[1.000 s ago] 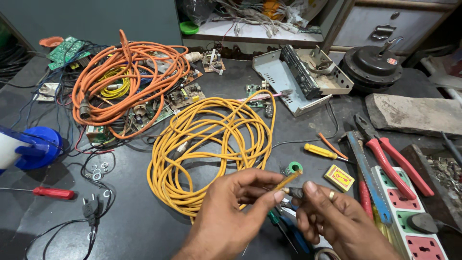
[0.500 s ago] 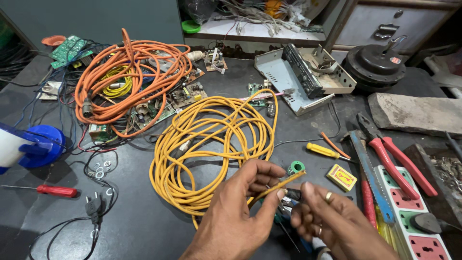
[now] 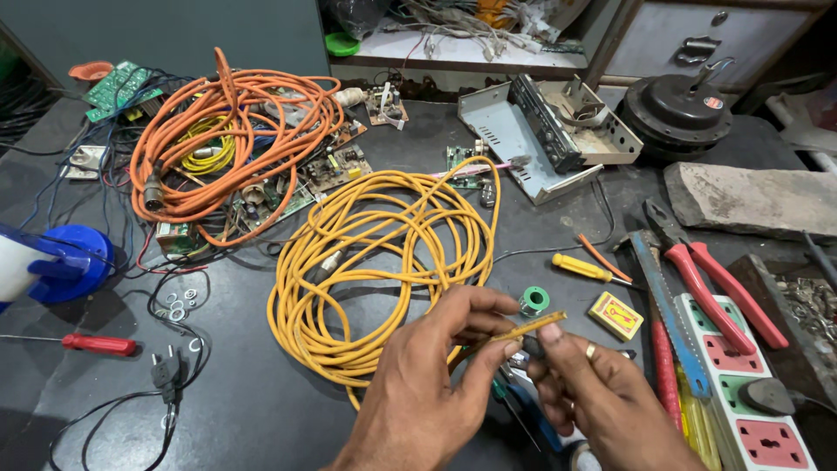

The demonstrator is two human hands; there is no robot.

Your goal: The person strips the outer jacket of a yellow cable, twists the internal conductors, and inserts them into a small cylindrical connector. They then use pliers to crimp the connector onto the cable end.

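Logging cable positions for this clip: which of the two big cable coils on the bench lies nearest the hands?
The yellow cable coil, in the middle of the bench; its near edge reaches the left hand. The orange cable coil lies farther back to the left, over circuit boards.

We've only one view: head cam, worn high, tilted down & forward over the dark worktop. Our left hand & right hand sit close at the bottom edge; the coiled yellow cable lies mid-frame, the coiled orange cable farther off, upper left. The grey cabinet front closes off the far side. No 2nd view to overlap.
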